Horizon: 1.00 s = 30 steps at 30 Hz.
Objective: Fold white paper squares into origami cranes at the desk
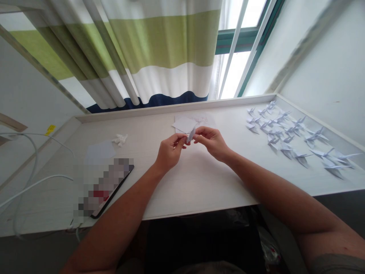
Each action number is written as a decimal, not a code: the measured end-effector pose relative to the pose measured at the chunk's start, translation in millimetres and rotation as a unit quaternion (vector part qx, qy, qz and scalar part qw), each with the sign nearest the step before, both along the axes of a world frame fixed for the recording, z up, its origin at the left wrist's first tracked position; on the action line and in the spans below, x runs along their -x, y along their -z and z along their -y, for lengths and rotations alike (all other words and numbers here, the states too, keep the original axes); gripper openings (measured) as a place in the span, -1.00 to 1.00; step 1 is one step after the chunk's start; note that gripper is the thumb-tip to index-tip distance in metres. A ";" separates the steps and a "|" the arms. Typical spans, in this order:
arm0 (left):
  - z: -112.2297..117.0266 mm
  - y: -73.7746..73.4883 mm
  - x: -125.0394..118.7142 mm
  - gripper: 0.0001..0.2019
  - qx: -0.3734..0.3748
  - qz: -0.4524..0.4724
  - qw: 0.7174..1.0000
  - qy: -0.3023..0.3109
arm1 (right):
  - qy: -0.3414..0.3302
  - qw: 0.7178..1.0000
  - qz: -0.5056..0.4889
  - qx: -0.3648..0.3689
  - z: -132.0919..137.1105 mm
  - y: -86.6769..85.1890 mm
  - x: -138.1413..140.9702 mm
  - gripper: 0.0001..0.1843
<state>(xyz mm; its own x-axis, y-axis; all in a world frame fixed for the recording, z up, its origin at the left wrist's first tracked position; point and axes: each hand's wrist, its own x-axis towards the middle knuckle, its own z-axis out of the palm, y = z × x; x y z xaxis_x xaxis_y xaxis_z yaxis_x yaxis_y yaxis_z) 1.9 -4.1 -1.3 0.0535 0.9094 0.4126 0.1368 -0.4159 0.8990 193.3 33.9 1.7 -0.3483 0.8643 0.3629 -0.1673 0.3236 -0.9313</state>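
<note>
A small piece of folded white paper (191,135), narrow and pointed at the top, is held up over the middle of the white table (199,190). My left hand (170,150) pinches its lower left side between thumb and fingers. From the right, my right hand (213,143) grips its other side with thumb and forefinger. Just behind the hands lie flat white paper sheets (184,124), one with faint marks on it. Several folded paper cranes (288,131) stand in loose rows on the right part of the table.
On the left lie a pale paper sheet (99,153), a crumpled white scrap (120,140) and a blurred-out dark-edged device (110,188). White cables (37,179) loop over the left edge. A raised rim (171,109) runs along the back, below a striped curtain (159,45).
</note>
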 end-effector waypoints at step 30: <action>2.6 -12.5 0.8 -0.75 0.077 0.209 0.969 0.103 | 0.100 0.809 0.208 -0.541 -5.7 -0.1 -22.2 -0.67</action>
